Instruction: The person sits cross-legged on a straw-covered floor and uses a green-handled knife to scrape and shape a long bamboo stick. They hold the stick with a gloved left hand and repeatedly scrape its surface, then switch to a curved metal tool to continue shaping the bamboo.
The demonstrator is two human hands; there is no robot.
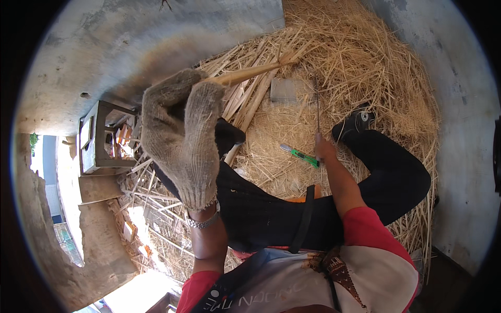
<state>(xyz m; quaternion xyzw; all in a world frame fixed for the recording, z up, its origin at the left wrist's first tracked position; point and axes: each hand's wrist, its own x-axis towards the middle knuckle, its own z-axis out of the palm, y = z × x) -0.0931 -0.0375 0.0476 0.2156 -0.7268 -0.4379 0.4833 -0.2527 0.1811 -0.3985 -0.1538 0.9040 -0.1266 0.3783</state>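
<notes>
Stick sits gripped in our gloved left hand, pointing rightward just past the grey block's far edge; we're clutching a thin-bladed tool right of the block, right hand.

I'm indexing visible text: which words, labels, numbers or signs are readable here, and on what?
Shirt: lettering across the front, upside down in this view; I won't transcribe it.
Black shoe: pale round emblem, too small to read.
Long blade, green cutter: no legible text.
</notes>
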